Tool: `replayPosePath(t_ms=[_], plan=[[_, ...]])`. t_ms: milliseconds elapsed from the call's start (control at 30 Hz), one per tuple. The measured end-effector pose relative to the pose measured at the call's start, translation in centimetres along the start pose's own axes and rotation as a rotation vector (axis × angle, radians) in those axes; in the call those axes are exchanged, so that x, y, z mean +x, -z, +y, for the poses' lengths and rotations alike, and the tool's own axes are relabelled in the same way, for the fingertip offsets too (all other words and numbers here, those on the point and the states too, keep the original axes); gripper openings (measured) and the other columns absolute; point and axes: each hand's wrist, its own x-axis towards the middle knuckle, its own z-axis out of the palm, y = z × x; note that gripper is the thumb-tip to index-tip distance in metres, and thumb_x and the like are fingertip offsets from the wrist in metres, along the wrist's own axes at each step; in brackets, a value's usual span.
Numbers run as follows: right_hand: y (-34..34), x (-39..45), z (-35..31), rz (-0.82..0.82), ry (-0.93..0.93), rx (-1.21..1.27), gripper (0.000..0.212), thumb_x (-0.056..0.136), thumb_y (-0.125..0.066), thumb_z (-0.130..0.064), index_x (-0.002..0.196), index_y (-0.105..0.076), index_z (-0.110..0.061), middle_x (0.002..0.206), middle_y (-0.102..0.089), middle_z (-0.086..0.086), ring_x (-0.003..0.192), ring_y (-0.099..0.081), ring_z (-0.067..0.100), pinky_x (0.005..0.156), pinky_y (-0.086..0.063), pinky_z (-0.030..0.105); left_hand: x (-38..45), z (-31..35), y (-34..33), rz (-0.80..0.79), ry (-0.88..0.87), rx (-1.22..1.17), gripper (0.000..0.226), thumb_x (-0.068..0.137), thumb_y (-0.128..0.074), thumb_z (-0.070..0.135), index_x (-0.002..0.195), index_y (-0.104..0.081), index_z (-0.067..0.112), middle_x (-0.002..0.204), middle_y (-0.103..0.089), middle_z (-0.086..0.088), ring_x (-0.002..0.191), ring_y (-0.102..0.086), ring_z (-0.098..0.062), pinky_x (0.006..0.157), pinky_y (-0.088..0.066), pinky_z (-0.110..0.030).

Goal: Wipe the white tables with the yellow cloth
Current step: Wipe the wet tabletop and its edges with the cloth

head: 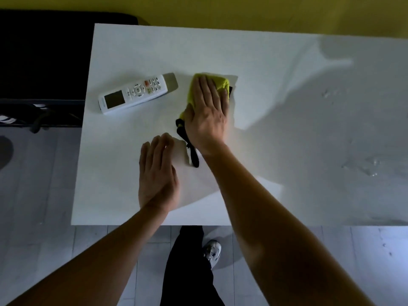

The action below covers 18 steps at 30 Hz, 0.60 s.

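Two hands on white table (254,51): right hand (206,111) flat, pressing yellow cloth (217,81); left hand (156,173) released; best skirt remote control (134,92), sweep toward droplets (371,167)

The right hand (206,111) presses flat on the yellow cloth (218,82) near the middle of the white worktop (265,62). The left hand (156,173) lies open and flat on the worktop nearer its front edge. A white remote (134,92) lies toward the left edge, just beside the cloth.
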Motion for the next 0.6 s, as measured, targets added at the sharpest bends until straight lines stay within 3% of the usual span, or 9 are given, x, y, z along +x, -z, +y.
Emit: replayPosePath(t_ms=[167,267,367,500,600], plan=[[2.3,0.3,5.8,-0.039,-0.007,-0.027,0.066,0.089,-0.05,-0.027,0.151,-0.043,-0.008,0.158,-0.04,0.011,0.149,-0.031,0.026,0.126,-0.008,0.042,0.0,-0.2,0.5,-0.018,-0.035,0.019,0.058,0.095,-0.039,-0.001,0.153,-0.041,-0.004,0.161,-0.041,-0.021,0.152,-0.035,-0.038,0.128,-0.021,-0.055],[6.3,0.3,14.4,0.025,-0.172,-0.111,0.066,0.089,-0.05,-0.025,0.151,-0.041,-0.005,0.157,-0.04,0.016,0.148,-0.034,0.03,0.125,-0.013,0.045,0.2,0.2,1.0,-0.042,-0.03,0.036,0.051,0.096,-0.043,0.001,0.147,-0.047,-0.004,0.156,-0.045,-0.021,0.148,-0.039,-0.04,0.125,-0.025,-0.056],[10.9,0.3,21.2,0.026,-0.359,-0.167,0.063,0.097,-0.037,-0.032,0.157,-0.031,-0.012,0.163,-0.031,0.01,0.151,-0.026,0.029,0.125,-0.013,0.047,1.5,1.2,1.2,-0.034,0.052,0.054,0.04,0.092,-0.055,0.005,0.132,-0.056,-0.002,0.143,-0.052,-0.023,0.132,-0.047,-0.045,0.115,-0.035,-0.055],[11.7,0.9,22.1,0.081,-0.51,-0.225,0.06,0.104,-0.032,-0.035,0.16,-0.021,-0.017,0.167,-0.021,0.004,0.154,-0.017,0.021,0.126,-0.004,0.043,4.8,2.1,0.1,-0.026,-0.053,0.011,0.043,0.096,-0.052,0.006,0.138,-0.054,-0.001,0.15,-0.049,-0.022,0.139,-0.044,-0.041,0.121,-0.032,-0.049],[9.3,2.1,19.5,0.104,-0.488,-0.227,0.064,0.099,-0.032,-0.035,0.158,-0.026,-0.011,0.164,-0.027,0.01,0.151,-0.025,0.029,0.125,-0.011,0.049,7.5,2.9,-0.8,-0.022,-0.129,-0.03,0.048,0.097,-0.046,0.007,0.144,-0.05,-0.003,0.155,-0.047,-0.022,0.146,-0.04,-0.038,0.125,-0.028,-0.047]])
